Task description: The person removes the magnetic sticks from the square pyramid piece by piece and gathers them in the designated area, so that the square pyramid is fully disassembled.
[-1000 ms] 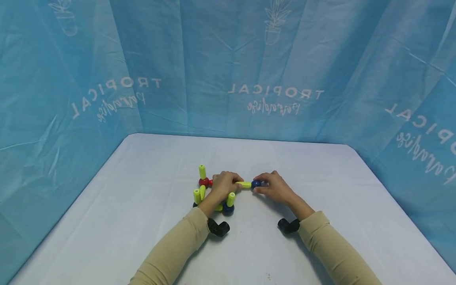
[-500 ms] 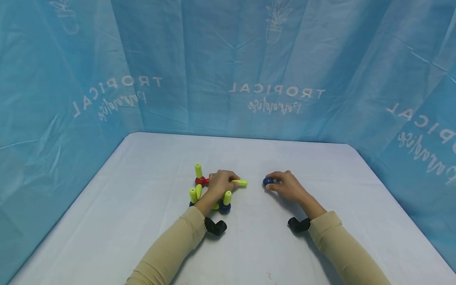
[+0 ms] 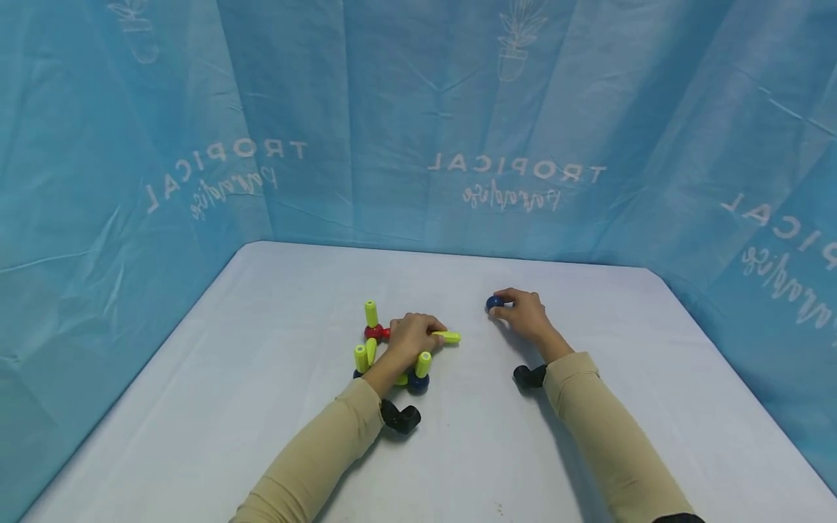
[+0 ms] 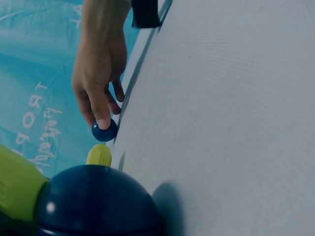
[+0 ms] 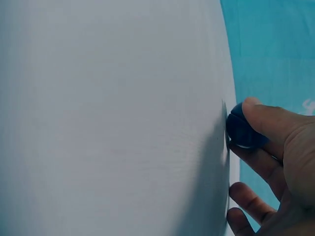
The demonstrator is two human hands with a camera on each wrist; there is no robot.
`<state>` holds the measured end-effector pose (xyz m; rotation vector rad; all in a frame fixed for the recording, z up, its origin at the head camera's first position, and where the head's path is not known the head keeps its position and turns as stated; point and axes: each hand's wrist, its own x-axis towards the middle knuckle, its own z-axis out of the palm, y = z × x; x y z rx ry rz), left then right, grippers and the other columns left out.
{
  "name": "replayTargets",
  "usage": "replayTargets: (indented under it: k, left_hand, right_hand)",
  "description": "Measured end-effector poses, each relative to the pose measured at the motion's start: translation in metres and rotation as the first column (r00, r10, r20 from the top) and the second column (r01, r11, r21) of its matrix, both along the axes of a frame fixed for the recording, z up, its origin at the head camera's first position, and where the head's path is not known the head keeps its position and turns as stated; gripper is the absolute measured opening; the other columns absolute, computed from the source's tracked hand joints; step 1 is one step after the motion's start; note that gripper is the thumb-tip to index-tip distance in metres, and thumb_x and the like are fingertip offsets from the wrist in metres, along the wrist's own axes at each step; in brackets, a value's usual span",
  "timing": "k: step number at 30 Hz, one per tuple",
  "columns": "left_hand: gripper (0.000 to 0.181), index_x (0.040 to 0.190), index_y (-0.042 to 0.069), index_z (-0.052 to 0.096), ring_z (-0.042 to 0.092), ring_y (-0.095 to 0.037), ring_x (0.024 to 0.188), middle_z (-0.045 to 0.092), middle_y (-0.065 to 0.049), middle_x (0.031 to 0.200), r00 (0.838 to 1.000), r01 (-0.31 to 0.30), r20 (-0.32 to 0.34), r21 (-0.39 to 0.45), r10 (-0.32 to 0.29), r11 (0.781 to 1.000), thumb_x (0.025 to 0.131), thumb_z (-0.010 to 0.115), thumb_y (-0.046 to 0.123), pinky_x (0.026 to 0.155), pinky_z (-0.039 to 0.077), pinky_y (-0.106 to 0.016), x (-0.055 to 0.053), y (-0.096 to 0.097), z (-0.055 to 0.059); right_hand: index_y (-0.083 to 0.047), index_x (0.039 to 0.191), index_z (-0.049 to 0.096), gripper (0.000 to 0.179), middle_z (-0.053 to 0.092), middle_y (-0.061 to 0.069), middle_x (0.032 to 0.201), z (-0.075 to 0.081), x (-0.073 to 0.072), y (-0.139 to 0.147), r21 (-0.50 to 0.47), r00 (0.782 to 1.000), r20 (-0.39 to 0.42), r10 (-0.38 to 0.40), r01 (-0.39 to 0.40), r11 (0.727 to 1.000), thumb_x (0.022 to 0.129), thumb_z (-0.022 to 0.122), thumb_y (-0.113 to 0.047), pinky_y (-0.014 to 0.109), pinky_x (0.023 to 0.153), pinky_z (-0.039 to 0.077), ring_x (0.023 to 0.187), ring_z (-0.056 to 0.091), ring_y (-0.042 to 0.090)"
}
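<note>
Left to right on the bench (image 3: 471, 450): frame (image 3: 371, 350) of balls and yellow rods, three upright, presumably kept standing by balls at their feet; left hand (image 3: 413, 338) gripping level rod (image 3: 450, 337), free end rightward, likely for steadying; blue ball (image 3: 495, 303), apart from that end, pinched in right hand (image 3: 526, 316), probably for fine control. Behind, on curtain (image 3: 392, 102), mirrored white lettering, repeated: "TROPICAL Paradise".

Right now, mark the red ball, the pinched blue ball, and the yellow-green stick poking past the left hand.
Red ball (image 3: 373, 333): head view, middle of its visible surface.
Pinched blue ball (image 5: 241, 130): right wrist view, its uncovered side.
Yellow-green stick (image 3: 449, 337): head view, its exposed end section.
</note>
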<state>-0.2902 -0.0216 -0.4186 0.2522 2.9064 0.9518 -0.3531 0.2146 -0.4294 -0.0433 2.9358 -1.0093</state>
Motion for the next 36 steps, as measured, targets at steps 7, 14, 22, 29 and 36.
replayTargets:
  k: [7,14,22,29,36]
  left_hand:
    - [0.016,0.1,0.018,0.073,0.056,-0.02,0.104,0.07,0.0,0.102,1.0,-0.005,0.012,0.012,0.005,1.0,0.085,0.069,0.022,0.098,0.03,-0.045,0.001,0.002,0.001]
    - [0.016,0.101,0.018,0.073,0.055,-0.02,0.102,0.07,0.0,0.103,1.0,-0.002,0.011,0.011,0.002,1.0,0.085,0.069,0.022,0.096,0.031,-0.044,0.005,0.006,0.002]
    - [0.019,0.103,0.019,0.073,0.053,-0.019,0.096,0.07,0.001,0.1,0.998,-0.056,0.003,-0.016,0.056,0.998,0.085,0.069,0.023,0.094,0.032,-0.042,0.008,0.023,0.004]
    - [0.021,0.105,0.02,0.072,0.053,-0.018,0.094,0.07,0.002,0.103,0.996,-0.085,-0.004,-0.031,0.085,0.996,0.085,0.068,0.024,0.092,0.033,-0.04,0.009,0.037,0.005]
    - [0.026,0.111,0.02,0.07,0.052,-0.018,0.098,0.07,0.003,0.108,0.997,-0.081,-0.005,-0.043,0.08,0.996,0.086,0.068,0.025,0.095,0.033,-0.04,0.008,0.042,0.008]
  right_hand:
    - [-0.014,0.132,0.053,0.047,0.055,0.017,0.13,0.001,-0.015,0.006,0.027,0.998,-0.035,-0.055,0.056,0.998,0.09,0.062,-0.031,0.055,0.099,0.028,0.123,0.034,0.038]
    - [-0.013,0.134,0.052,0.049,0.054,0.016,0.131,0.003,-0.021,0.016,0.042,0.997,-0.017,-0.08,0.081,0.996,0.09,0.061,-0.033,0.056,0.099,0.027,0.122,0.034,0.038]
    - [-0.013,0.134,0.051,0.05,0.053,0.015,0.133,0.004,-0.027,0.017,0.032,0.996,-0.003,-0.089,0.089,0.996,0.09,0.061,-0.033,0.055,0.099,0.028,0.122,0.035,0.038]
    - [-0.014,0.135,0.05,0.051,0.053,0.015,0.133,0.003,-0.031,0.019,0.039,0.996,0.012,-0.084,0.083,0.996,0.09,0.061,-0.034,0.055,0.098,0.028,0.121,0.035,0.037]
    - [-0.017,0.138,0.048,0.054,0.05,0.014,0.134,0.004,-0.032,0.023,0.028,0.996,0.039,-0.079,0.078,0.997,0.09,0.061,-0.037,0.055,0.097,0.03,0.122,0.033,0.038]
